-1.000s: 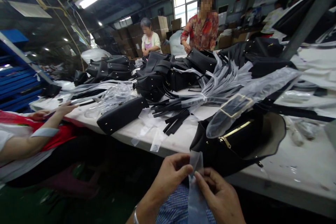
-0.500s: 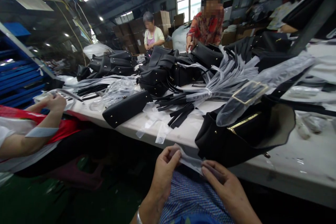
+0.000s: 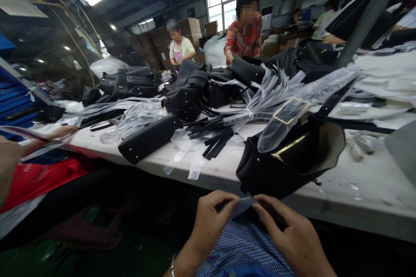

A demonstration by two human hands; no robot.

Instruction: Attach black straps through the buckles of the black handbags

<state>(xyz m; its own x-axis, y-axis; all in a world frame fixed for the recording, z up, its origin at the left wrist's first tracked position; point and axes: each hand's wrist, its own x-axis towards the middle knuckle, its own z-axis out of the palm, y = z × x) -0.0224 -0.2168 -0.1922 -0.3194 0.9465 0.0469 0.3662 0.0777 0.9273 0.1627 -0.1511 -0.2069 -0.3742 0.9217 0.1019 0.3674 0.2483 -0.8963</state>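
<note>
Workshop background dim, one strip light overhead; pale counter runs diagonally past my lap, co-workers beyond it and at my left.

Head view: translucent film strip is between my two hands, above my checked clothing, just off the counter's near edge. Left hand pinches one end, thumb against forefinger; right hand pinches the other likewise. Paired grip probably keeps the short span under control. Strip's long axis: roughly left to right, right end slightly higher; part of it hidden by my fingers.

Black handbag sits open at the edge, mouth toward upper right, presumably for easy reach. Plastic-sleeved buckle strap lies across it, rounded tip pointing lower left, probably sleeved against scratches.
</note>
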